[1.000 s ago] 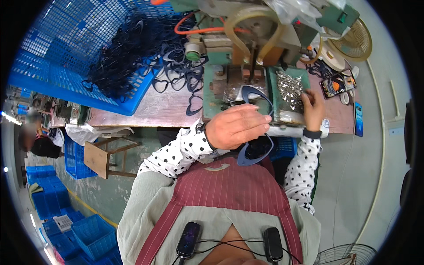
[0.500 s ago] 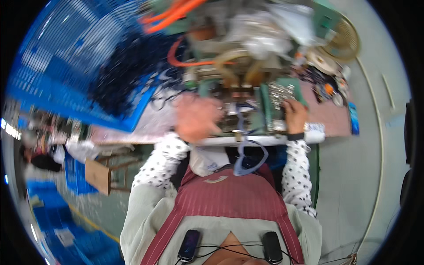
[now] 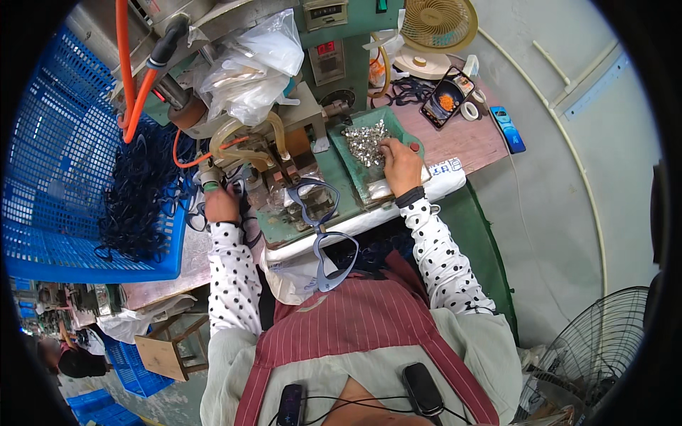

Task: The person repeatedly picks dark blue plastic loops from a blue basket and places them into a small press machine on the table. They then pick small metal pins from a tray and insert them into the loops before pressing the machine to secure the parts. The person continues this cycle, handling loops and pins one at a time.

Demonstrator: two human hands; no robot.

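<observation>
A grey-blue spectacle frame (image 3: 321,234) sits at the machine's working point, its lower rim hanging past the table's front edge. My right hand (image 3: 402,167) reaches into a green metal tray (image 3: 341,145), fingers curled down at a heap of small shiny metal parts (image 3: 366,142). Whatever the fingertips pinch there is hidden. Left of the machine, my left hand (image 3: 222,204) rests beside a cylinder with a green ring (image 3: 209,183), among dark spectacle frames (image 3: 195,213). Its fingers are mostly hidden, so their grip cannot be made out.
A blue basket (image 3: 142,272) holds many dark frames at the left. Orange hoses (image 3: 128,71) and plastic bags (image 3: 256,71) hang about the green machine (image 3: 359,64). At the right lie a phone (image 3: 447,98), tape rolls (image 3: 469,110) and a blue packet (image 3: 508,130). A caged fan (image 3: 597,341) stands lower right.
The view has swung, so the machine now appears farther left. My left hand has moved left from in front of the machine to its side; my right hand stays at the tray.
</observation>
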